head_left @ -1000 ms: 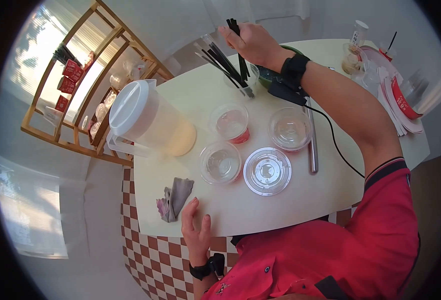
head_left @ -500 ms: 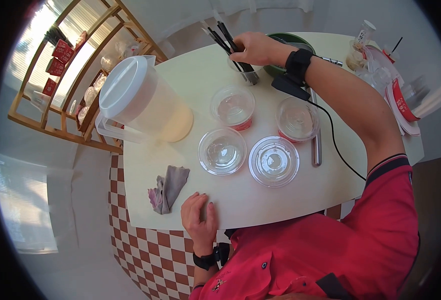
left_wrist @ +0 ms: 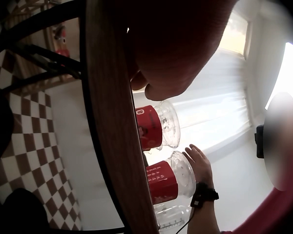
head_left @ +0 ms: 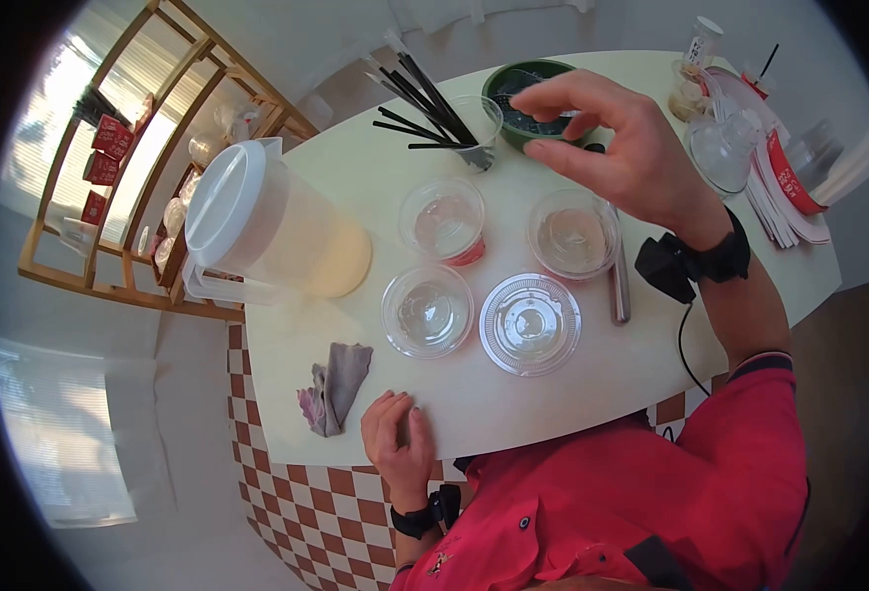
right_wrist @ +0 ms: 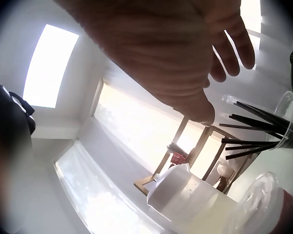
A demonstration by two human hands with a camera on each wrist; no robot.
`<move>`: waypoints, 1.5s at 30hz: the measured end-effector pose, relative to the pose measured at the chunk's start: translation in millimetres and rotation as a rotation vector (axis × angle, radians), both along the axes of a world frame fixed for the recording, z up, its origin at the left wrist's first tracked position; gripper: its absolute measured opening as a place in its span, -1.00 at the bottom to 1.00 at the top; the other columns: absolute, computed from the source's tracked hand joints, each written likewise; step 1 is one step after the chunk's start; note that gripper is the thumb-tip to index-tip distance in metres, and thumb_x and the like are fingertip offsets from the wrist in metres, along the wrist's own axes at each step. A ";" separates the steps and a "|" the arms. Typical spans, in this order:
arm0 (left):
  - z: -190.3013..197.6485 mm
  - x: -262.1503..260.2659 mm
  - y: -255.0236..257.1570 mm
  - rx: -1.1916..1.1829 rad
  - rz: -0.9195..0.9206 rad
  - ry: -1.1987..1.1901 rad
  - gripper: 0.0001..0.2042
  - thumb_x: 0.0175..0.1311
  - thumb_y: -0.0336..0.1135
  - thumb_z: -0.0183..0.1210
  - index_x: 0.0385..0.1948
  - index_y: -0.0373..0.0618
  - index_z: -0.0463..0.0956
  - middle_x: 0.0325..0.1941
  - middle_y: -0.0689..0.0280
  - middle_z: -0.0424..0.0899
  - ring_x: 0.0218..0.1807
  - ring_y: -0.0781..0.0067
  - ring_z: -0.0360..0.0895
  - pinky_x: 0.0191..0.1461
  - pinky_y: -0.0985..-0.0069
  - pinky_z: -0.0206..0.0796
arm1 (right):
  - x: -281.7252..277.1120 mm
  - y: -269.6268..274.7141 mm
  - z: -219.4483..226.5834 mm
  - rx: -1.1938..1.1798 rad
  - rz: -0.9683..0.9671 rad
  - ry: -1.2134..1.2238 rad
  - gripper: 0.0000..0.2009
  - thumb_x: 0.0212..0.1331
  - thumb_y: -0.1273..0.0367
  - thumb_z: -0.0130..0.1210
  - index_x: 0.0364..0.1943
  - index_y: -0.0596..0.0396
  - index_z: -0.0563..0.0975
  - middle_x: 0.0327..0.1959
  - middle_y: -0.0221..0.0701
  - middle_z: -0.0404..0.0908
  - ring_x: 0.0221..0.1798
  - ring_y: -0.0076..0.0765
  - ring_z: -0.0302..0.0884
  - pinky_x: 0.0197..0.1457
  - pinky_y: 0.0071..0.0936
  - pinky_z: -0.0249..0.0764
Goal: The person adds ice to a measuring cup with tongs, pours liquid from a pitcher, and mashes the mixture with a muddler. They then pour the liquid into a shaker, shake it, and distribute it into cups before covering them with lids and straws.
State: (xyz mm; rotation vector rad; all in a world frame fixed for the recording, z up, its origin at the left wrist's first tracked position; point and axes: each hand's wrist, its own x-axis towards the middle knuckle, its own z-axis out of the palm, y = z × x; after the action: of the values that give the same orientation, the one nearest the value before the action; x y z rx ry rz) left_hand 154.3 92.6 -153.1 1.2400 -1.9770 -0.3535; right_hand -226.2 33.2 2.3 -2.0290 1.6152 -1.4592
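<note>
My right hand [head_left: 616,148] is raised over the back right of the table, empty, its fingers loosely bent and apart. To its left, a clear cup [head_left: 485,123] holds several black straws [head_left: 434,108], which fan out leftward. The right wrist view shows these straws [right_wrist: 256,126] beyond the fingertips. My left hand [head_left: 400,443] rests at the table's front edge holding nothing, near a folded grey cloth [head_left: 336,389]. Between the hands stand three clear-topped cups [head_left: 442,222] with red on their sides. A ridged clear lid [head_left: 531,325] faces up in front of them.
A large lidded pitcher [head_left: 277,222] of pale liquid stands on the left. Behind my right hand sits a green bowl [head_left: 528,84]. A metal rod [head_left: 620,286] lies beside the cups. Paper sleeves [head_left: 789,187] pile up at the right, and a wooden shelf [head_left: 139,286] stands off the left side.
My right hand has let go of the black straws and drawn back to the right, near the bowl. The straws now lean apart in their cup. The left hand has settled on the table edge.
</note>
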 end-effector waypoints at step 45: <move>55.4 -54.0 -66.7 0.175 -0.180 0.472 -0.12 -0.04 -0.58 0.46 0.44 -0.24 0.23 0.39 0.09 0.41 0.39 0.20 0.42 0.47 0.27 0.29 | 12.3 101.9 -112.2 -0.015 -0.035 -0.439 -0.93 0.25 0.47 0.28 -0.35 0.18 0.68 -0.64 -0.53 0.54 -0.60 -0.76 0.40 -0.53 -0.67 0.25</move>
State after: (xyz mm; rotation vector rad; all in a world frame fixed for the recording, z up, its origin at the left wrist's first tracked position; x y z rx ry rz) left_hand 100.2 25.9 -97.8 0.9711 -1.6721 -0.8434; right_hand -213.9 135.0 -109.9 -1.5432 1.4599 -1.7763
